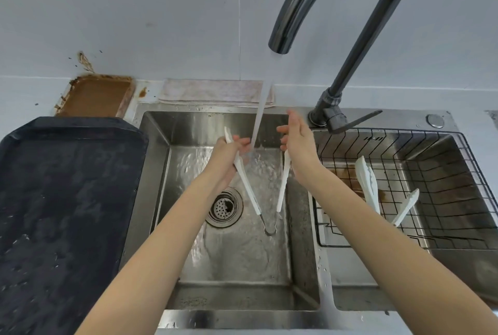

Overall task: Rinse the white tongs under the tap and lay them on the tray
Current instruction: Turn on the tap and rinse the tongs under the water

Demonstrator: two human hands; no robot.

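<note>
White tongs [249, 194] are spread in a V over the left sink basin [161, 186], their metal hinge low and toward me. My left hand [229, 157] grips the left arm of the tongs near its tip. My right hand [299, 143] holds the right arm, fingers partly spread. Water runs from the dark tap [280, 41] in a stream that falls between my hands. The black tray [62, 200] lies on the counter to the left of the sink, wet with drops.
A second pair of white tongs [369, 186] lies in a black wire basket [431, 162] in the right basin. A folded cloth [213, 92] sits behind the sink, a rusty brown tray [97, 96] at the back left. The drain strainer [225, 208] is under my left forearm.
</note>
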